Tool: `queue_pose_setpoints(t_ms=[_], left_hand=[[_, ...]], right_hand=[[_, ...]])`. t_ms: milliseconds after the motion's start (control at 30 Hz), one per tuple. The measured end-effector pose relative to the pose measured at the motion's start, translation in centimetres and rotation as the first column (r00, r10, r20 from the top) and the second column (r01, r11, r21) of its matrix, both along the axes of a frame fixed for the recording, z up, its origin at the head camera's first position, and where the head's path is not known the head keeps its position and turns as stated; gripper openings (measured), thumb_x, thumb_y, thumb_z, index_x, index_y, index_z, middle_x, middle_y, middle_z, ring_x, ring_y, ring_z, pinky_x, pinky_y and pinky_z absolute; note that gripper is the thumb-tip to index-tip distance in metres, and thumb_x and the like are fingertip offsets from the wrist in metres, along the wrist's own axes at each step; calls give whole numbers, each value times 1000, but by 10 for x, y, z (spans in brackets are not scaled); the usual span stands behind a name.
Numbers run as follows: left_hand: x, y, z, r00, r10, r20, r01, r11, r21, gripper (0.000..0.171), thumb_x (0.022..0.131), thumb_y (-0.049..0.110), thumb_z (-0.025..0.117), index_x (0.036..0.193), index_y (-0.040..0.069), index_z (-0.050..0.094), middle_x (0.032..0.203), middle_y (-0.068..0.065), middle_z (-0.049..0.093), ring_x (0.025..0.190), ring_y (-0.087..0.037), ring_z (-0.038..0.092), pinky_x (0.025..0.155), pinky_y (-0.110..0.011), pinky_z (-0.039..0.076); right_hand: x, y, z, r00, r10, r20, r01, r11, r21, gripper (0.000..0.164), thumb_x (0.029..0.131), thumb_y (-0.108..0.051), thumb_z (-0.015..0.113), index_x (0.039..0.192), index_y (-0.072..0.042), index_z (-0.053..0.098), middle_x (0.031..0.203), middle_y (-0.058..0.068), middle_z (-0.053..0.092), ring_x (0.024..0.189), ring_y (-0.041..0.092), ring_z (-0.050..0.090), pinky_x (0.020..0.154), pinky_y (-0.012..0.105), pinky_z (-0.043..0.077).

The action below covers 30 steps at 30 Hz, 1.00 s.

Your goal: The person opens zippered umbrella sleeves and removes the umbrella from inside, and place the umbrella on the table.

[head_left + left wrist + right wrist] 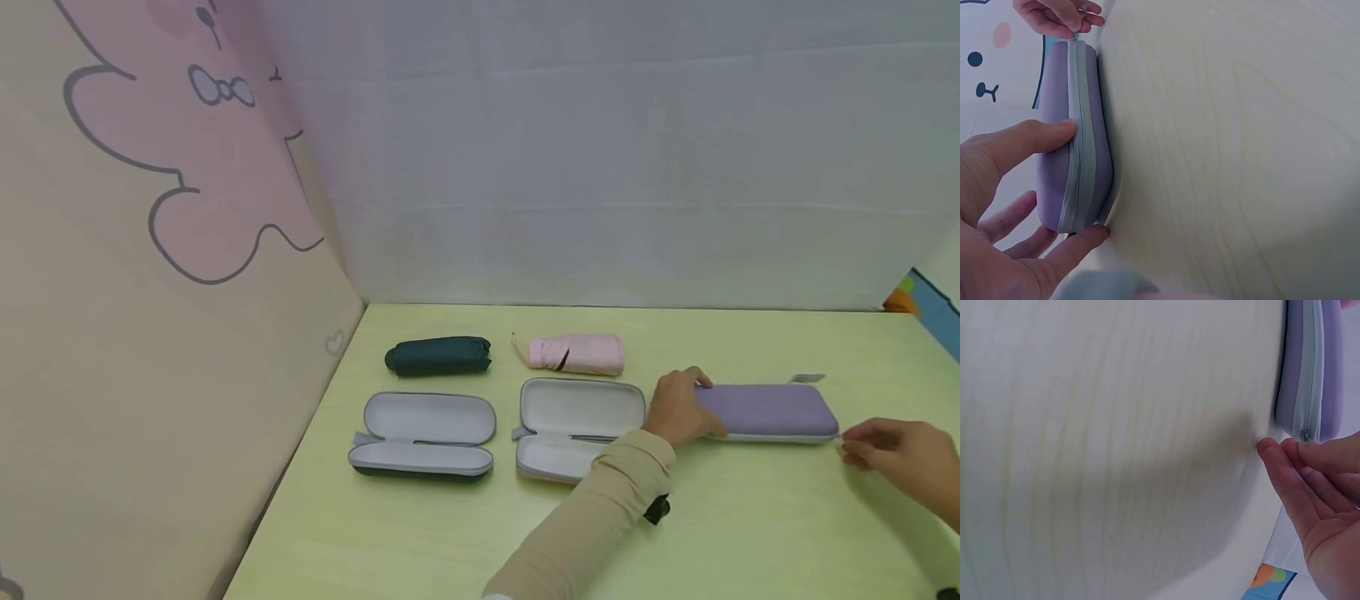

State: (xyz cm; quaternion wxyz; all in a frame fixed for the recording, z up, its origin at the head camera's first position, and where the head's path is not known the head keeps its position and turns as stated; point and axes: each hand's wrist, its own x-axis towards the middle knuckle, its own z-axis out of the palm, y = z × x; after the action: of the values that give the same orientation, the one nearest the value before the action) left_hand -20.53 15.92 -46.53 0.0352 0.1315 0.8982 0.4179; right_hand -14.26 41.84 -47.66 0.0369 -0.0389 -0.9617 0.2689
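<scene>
A purple zippered case lies closed at the right of the table, with a grey zip band running round its side. My left hand grips its left end; in the left wrist view the thumb presses near the zip band and the fingers reach round the end. At the opposite end my right hand pinches the zip pull between thumb and fingertips. The zip slider shows at the case's corner in the right wrist view, while the pull is mostly hidden by the fingers.
Left of the purple case stand two opened cases with pale linings, a dark-edged one and another partly behind my left sleeve. Behind them lie a dark green folded umbrella and a pink folded umbrella. Curtains border the table.
</scene>
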Motion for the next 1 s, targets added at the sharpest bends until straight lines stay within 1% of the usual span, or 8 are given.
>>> queue_pose_setpoints(t_ms=[267,400,600,833,1000], left_hand=[[0,-1,0,1000,-6,0,6,1000,3,57,50,18,95,99,23,67,92,11,58,87,-1,50,71,-12,41],[-1,0,-1,1000,-6,-14,6,1000,-3,58,49,19,96,99,23,68,93,11,59,88,-1,51,72,-12,41],[-1,0,0,1000,-6,-16,5,1000,-7,59,48,20,96,100,23,68,93,11,59,90,-1,52,73,-11,41],[-1,-1,-1,999,-17,-29,17,1000,-15,59,48,22,96,101,23,68,92,11,59,88,-1,52,73,-10,40],[-1,-1,-1,998,-29,-49,27,999,-27,60,49,24,96,102,22,68,93,11,59,87,0,52,72,-9,40]], right_hand=[[1,2,-6,1000,18,-2,-18,998,-52,8,85,10,59,83,18,61,68,16,67,51,5,59,47,26,50],[3,2,-8,1000,11,0,-11,998,-66,8,85,10,59,84,18,61,68,17,66,51,6,60,47,27,50],[4,-2,-6,1000,12,8,-11,995,-95,8,86,11,58,85,18,61,70,18,67,53,6,61,48,26,51],[9,-9,-5,1000,-3,22,4,997,-76,8,85,8,59,83,15,63,69,16,67,53,6,60,48,27,50],[13,-14,-4,1000,29,10,-28,998,-59,8,85,8,60,84,14,64,71,16,68,53,6,61,48,26,50]])
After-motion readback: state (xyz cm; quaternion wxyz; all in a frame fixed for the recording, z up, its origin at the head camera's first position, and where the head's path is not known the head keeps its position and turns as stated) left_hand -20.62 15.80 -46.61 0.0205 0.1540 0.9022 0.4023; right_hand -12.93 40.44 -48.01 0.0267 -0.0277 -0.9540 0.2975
